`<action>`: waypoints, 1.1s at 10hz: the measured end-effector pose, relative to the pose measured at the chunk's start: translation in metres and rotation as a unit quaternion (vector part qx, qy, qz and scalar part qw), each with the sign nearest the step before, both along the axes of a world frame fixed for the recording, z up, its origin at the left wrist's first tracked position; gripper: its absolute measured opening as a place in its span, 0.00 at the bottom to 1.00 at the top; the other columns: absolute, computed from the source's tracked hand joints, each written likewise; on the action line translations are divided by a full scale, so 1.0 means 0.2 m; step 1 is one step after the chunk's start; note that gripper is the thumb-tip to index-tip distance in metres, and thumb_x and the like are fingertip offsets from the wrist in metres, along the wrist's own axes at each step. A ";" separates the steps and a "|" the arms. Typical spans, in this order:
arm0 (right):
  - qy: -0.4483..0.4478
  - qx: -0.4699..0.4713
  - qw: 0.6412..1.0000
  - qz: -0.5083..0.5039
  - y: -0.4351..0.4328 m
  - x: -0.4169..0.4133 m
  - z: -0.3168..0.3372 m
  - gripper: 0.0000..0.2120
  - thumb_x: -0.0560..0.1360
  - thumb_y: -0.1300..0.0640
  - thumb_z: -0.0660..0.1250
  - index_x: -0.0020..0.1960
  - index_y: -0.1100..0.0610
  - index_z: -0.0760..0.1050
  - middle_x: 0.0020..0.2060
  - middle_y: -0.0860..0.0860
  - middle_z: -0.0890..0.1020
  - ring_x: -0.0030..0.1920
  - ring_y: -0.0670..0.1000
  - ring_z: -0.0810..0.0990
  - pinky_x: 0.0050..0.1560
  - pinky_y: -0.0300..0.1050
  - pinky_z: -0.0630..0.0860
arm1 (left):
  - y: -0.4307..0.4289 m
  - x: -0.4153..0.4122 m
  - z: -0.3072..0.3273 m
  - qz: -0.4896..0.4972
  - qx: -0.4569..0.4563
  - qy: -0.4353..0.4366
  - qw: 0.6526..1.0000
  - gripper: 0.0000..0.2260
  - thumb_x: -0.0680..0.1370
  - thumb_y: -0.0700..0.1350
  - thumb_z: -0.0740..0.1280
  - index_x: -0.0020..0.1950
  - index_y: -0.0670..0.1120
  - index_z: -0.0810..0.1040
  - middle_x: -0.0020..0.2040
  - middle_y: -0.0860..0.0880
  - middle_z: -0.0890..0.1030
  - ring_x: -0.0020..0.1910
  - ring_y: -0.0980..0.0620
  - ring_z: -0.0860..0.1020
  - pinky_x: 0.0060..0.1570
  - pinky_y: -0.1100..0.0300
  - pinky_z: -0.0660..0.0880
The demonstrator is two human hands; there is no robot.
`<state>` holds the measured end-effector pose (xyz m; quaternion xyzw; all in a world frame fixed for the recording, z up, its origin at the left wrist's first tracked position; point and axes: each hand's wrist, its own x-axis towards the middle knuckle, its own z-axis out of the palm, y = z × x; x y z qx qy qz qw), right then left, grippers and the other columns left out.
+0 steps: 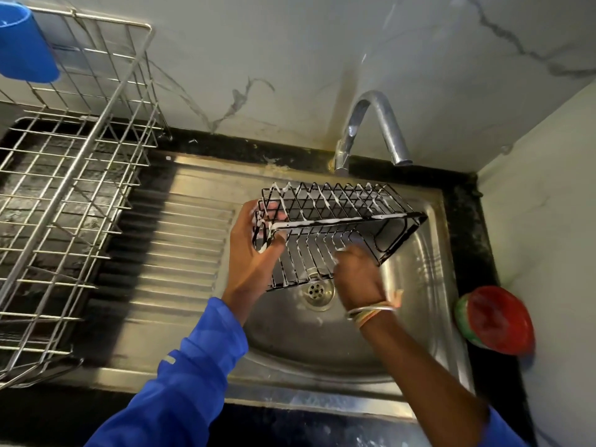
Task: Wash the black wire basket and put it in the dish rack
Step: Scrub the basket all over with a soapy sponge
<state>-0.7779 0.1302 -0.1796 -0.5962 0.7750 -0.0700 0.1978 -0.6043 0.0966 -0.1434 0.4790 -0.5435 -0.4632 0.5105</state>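
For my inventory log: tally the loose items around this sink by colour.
Black: 1, the wire basket
Silver: 1, the dish rack
Blue: 1, the cup
Red and green: 1, the container
Total: 4

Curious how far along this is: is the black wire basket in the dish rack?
No, the left hand holds the foamy black wire basket over the sink.

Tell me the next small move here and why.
Probably reach the right hand to the tap and rinse: white foam already coats the wire basket, which the left hand holds tilted over the sink, and no water is running.
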 end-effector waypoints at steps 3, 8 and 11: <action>0.137 -0.058 0.982 0.121 0.08 -0.20 -0.06 0.11 0.59 0.72 0.73 0.40 0.61 0.83 0.41 0.59 0.81 0.44 0.59 0.79 0.39 0.47 0.79 | -0.03 0.02 0.09 -0.019 0.023 -0.058 0.998 0.10 0.77 0.41 0.69 0.56 0.52 0.75 0.48 0.65 0.81 0.48 0.67 0.78 0.48 0.68 0.76; 0.105 0.097 0.989 0.034 -0.05 -0.12 -0.09 0.12 0.77 0.60 0.60 0.57 0.60 0.77 0.54 0.60 0.80 0.55 0.60 0.79 0.52 0.49 0.76 | -0.04 -0.06 0.25 -0.018 0.017 -0.145 0.989 0.17 0.70 0.50 0.70 0.57 0.53 0.74 0.46 0.61 0.80 0.46 0.70 0.78 0.42 0.77 0.72; -0.042 0.088 0.995 0.017 -0.09 -0.17 -0.06 0.10 0.74 0.58 0.70 0.54 0.59 0.82 0.51 0.56 0.84 0.53 0.54 0.81 0.54 0.44 0.76 | -0.01 -0.08 0.26 -0.028 -0.001 -0.179 0.983 0.18 0.70 0.50 0.71 0.57 0.53 0.72 0.45 0.64 0.79 0.46 0.72 0.78 0.44 0.78 0.72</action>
